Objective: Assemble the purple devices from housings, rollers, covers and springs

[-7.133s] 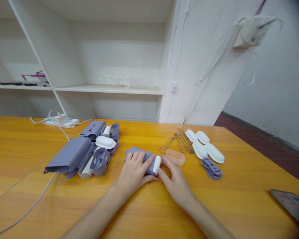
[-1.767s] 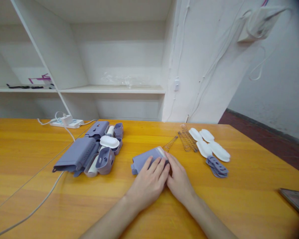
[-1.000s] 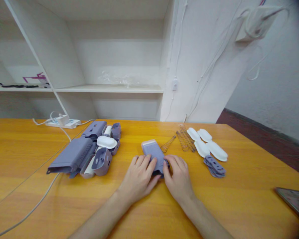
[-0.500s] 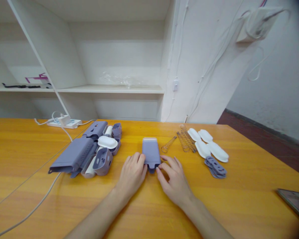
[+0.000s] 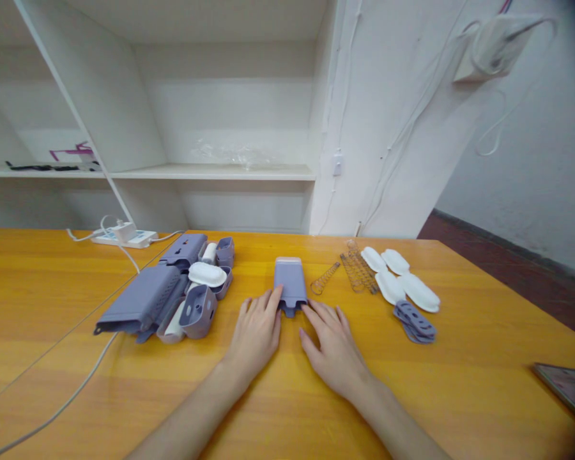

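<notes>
A flat purple-grey plastic housing [image 5: 290, 279] lies on the table between my hands, its pale rounded end away from me and its notched, open end toward me. My left hand [image 5: 257, 326] rests at the near left corner, its index fingertip against the housing's side. At the near right corner, the fingertips of my right hand [image 5: 332, 338] touch or almost touch the edge, with the thumb held apart. Both hands have their fingers stretched out, not wrapped around anything. Right of the housing lie a coil spring [image 5: 324, 279] and several more tangled springs [image 5: 359, 271].
Larger purple housings [image 5: 141, 295], small cups [image 5: 199, 311] and a white oval cap [image 5: 207, 274] are grouped at left. White caps [image 5: 419, 292] and slotted purple plates [image 5: 414, 322] lie right. A phone [image 5: 568, 386], power strip [image 5: 124, 237] and cable [image 5: 71, 409] sit farther out.
The housing has slid a little away from me along the table. My left index finger has straightened along its side, and my right fingers have spread and flattened.
</notes>
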Motion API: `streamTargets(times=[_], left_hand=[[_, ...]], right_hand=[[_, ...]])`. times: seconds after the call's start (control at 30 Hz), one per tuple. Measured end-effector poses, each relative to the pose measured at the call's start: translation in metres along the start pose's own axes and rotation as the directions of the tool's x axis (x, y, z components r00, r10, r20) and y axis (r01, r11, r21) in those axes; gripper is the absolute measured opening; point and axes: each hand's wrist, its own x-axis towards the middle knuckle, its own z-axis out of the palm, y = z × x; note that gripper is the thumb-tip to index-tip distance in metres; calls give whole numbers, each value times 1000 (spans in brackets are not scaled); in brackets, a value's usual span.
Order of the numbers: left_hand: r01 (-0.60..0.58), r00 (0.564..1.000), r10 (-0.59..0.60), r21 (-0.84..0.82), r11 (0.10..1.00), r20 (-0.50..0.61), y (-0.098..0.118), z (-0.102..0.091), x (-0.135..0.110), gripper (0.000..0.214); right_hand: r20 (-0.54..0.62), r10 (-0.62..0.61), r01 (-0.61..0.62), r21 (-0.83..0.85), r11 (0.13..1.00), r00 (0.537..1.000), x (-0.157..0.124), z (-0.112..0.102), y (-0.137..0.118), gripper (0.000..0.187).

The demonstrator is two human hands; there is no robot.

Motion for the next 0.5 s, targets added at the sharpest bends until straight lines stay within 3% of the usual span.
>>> streamTargets(times=[0.2,0.4,0.5], left_hand=[[-40,999,40,-97,994,-7,-4,6,0,50],[-93,996,93,-191,977,-13,-4,4,0,49],[-116,993,118,-214,970,-1,-1,-1,0,45]], right_hand=[[12,-3,3,48,999,1000,-1,6,6,56],[-50,-78,90,315,945,996,-2,4,9,66],[-80,-121,142,371,918,989,-3,-1,6,69]])
